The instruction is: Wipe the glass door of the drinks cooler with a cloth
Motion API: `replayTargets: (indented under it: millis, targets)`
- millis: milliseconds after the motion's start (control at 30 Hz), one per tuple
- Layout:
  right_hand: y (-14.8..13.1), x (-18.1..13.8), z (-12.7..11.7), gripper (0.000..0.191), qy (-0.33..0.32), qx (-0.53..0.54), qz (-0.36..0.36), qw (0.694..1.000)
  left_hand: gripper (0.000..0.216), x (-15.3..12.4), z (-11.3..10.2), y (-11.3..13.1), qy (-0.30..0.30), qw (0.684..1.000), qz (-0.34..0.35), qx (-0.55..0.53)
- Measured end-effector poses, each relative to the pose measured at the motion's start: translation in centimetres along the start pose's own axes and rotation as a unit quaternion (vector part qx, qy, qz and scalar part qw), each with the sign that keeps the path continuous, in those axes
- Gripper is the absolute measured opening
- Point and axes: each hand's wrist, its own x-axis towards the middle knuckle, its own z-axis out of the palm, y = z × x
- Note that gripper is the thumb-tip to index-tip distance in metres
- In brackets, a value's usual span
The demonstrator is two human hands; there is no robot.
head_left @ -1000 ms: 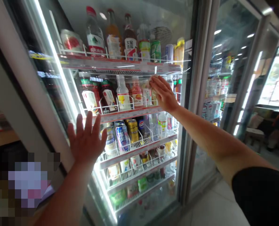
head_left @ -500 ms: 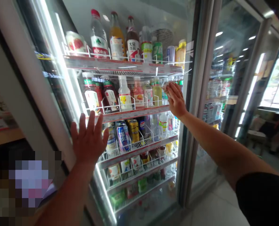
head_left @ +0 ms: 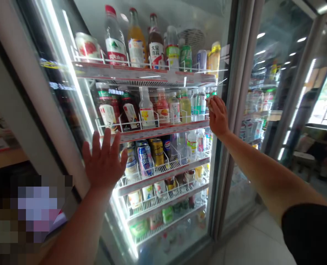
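Observation:
A closed glass door (head_left: pixel 152 254) of a lit drinks fridge stands in front of me. My left hand (head_left: pixel 104 162) lies with its fingers spread against the glass, at the lower left of the second shelf. Near the door's right side, my right hand (head_left: pixel 219 117) presses a crumpled pale cloth (head_left: pixel 209 104) to the glass, most of it hidden under the fingers. Behind the glass, level with this hand, are clear bottles (head_left: pixel 199 101) with green in them and a yellow-green bottle (head_left: pixel 184 105). Cans (head_left: pixel 145 160) show just right of my left hand.
A grey metal frame (head_left: pixel 242 73) borders the door on the right, with another glass-fronted fridge (head_left: pixel 255 106) beyond it. Upper-shelf bottles (head_left: pixel 115 40) stand behind the glass. To the far right are a stool (head_left: pixel 304 158) and a bright window. The tiled floor (head_left: pixel 251 239) shows below.
My right hand has slid right along the glass with the cloth, toward the door's edge, uncovering the green-tinted bottles. My left hand has stayed in place. The view has shifted slightly.

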Motion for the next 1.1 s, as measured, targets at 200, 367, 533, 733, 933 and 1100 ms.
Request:
replayTargets:
  millis: [200, 367, 533, 733, 933, 1100]
  targets:
    - [1.6, -0.5, 0.7, 0.057, 0.041, -0.013, 0.067, 0.997, 0.073, 0.0, 0.0, 0.1, 0.006, 1.000, 0.008, 0.008]
    - [1.6, -3.4, 1.7, 0.057, 0.079, -0.007, 0.103, 0.991, 0.074, 0.0, -0.1, 0.2, 0.007, 0.999, 0.018, 0.027]
    - [1.5, -1.9, 1.5, 0.059, 0.074, -0.009, 0.117, 0.990, 0.075, 0.0, -0.1, 0.2, 0.008, 1.000, 0.012, 0.014]
    - [-0.7, -1.6, 0.8, 0.058, 0.027, -0.005, 0.064, 0.998, 0.072, 0.0, -0.1, 0.2, -0.004, 1.000, -0.012, -0.016]
    - [-4.0, 1.0, 0.9, 0.057, 0.013, 0.022, 0.029, 0.999, 0.072, 0.0, -0.2, 0.2, -0.004, 1.000, -0.008, -0.008]
    - [-7.4, 0.6, 1.3, 0.057, -0.018, 0.056, -0.062, 0.996, 0.070, 0.0, -0.1, 0.2, -0.001, 1.000, -0.002, -0.006]
